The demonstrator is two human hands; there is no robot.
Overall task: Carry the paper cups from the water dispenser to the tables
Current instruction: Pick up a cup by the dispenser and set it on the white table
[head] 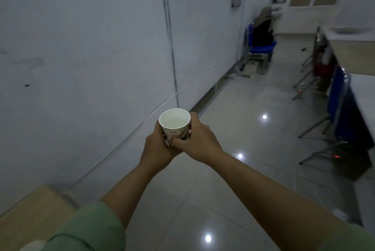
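Water is seen inside the paper cup [175,123], which is clasped upright between the left hand [157,147] and the right hand [197,141] at mid-frame. The carry is judged under way: the table [363,96] at three o'clock is not yet reached, and no dispenser is shown.
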